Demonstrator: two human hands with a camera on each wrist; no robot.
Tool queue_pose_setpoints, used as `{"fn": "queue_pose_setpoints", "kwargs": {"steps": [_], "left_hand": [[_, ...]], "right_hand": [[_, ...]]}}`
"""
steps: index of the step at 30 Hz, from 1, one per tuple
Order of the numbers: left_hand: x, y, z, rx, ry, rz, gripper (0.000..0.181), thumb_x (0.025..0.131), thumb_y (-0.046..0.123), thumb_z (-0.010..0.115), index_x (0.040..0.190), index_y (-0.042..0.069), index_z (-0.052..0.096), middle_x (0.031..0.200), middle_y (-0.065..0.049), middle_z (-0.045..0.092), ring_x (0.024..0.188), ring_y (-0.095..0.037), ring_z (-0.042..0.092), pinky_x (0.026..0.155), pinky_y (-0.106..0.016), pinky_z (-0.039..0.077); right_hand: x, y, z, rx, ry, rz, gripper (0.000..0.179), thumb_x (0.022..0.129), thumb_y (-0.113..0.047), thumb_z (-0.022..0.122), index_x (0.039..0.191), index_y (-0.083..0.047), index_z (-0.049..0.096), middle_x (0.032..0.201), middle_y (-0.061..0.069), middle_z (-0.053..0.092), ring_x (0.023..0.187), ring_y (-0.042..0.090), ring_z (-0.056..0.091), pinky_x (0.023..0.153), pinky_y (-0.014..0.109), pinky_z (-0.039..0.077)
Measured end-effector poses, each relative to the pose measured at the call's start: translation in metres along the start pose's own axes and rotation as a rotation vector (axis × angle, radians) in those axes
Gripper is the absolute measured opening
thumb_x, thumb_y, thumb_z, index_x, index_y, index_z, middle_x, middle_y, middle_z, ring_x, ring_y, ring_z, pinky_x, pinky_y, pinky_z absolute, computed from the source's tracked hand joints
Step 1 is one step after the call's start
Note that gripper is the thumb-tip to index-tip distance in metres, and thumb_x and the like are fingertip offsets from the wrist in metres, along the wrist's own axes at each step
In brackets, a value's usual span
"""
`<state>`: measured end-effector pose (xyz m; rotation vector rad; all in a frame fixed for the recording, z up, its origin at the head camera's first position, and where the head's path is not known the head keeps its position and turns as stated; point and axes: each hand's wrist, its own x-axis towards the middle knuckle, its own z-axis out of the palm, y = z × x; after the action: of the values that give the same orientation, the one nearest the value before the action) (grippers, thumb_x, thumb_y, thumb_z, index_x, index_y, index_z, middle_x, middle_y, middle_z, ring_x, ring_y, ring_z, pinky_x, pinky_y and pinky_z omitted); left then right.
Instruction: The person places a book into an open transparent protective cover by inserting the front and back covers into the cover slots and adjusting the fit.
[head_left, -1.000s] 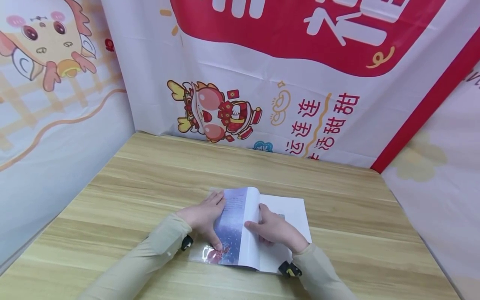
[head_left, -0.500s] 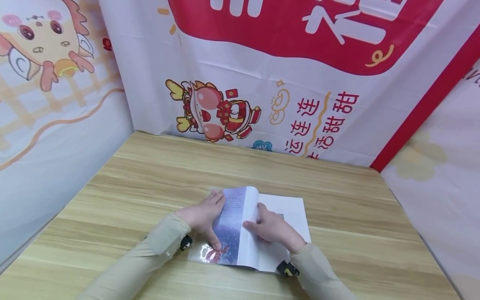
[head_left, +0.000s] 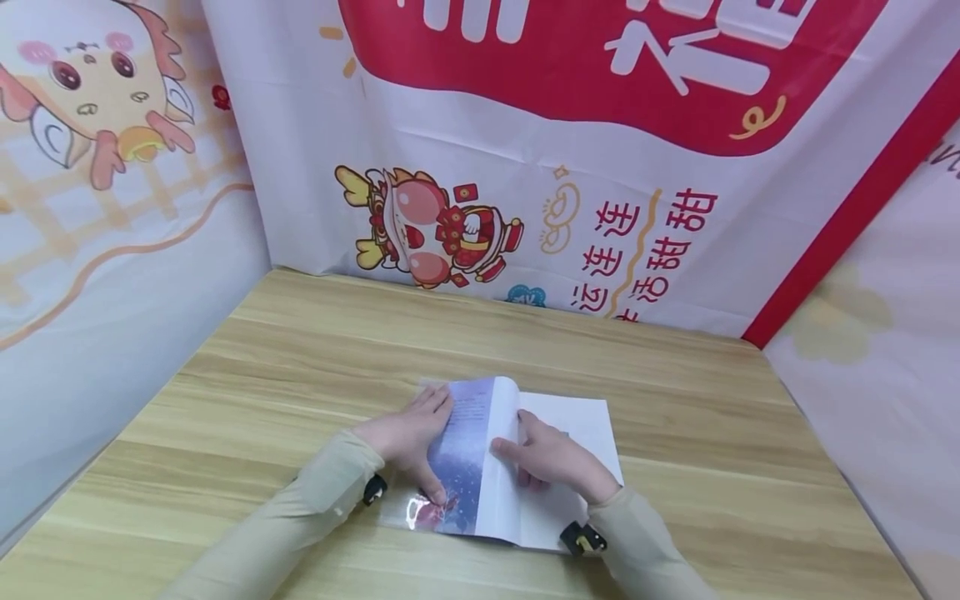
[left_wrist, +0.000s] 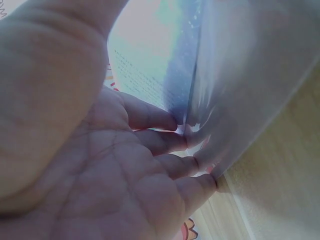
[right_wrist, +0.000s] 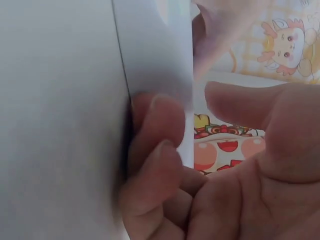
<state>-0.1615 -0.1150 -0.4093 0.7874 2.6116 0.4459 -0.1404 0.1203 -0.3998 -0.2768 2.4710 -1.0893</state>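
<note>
An open book [head_left: 577, 500] lies flat on the table, its right side white. On its left is a blue printed page [head_left: 461, 458] with lines of text and snowy dots. Glossy clear plastic film [head_left: 393, 510] reaches past that page to the left. Spread over the film and blue page, my left hand [head_left: 411, 433] presses down; its fingertips meet the shiny film [left_wrist: 240, 95] in the left wrist view. My right hand [head_left: 558, 458] holds the curved white flap [head_left: 501, 483] at the middle, thumb on one side, curled fingers [right_wrist: 157, 130] at the crease.
The wood-grain table [head_left: 300, 358] extends around the book. Behind it hangs a printed cloth [head_left: 487, 133] with red shapes and a cartoon dragon; similar cloths close off the left and right sides. Small black cameras sit at both wrists.
The head view shifts slightly. Both hands and the book stay almost where they were.
</note>
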Motion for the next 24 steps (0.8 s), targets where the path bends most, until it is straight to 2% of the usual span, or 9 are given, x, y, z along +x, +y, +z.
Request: {"fn": "queue_pose_setpoints", "kwargs": {"steps": [8, 24], "left_hand": [[0.0006, -0.0003, 0.0009, -0.022, -0.006, -0.003, 0.144, 0.05, 0.057, 0.09, 0.151, -0.01, 0.012, 0.159, -0.025, -0.001, 0.146, -0.038, -0.001, 0.117, -0.047, 0.004], [0.0005, -0.0002, -0.0008, -0.014, -0.009, -0.009, 0.145, 0.049, 0.055, 0.09, 0.152, -0.009, 0.011, 0.159, -0.025, -0.002, 0.146, -0.039, -0.002, 0.117, -0.048, 0.004]], "right_hand": [[0.0029, 0.0022, -0.0014, -0.034, 0.007, 0.028, 0.077, 0.097, -0.035, 0.062, 0.152, 0.005, 0.024, 0.059, 0.008, 0.06, 0.045, 0.019, 0.055, 0.042, 0.031, 0.046], [0.0073, 0.0052, 0.0056, -0.117, 0.068, 0.023, 0.081, 0.096, -0.036, 0.064, 0.15, 0.01, 0.024, 0.055, 0.006, 0.058, 0.043, 0.015, 0.053, 0.041, 0.029, 0.045]]}}
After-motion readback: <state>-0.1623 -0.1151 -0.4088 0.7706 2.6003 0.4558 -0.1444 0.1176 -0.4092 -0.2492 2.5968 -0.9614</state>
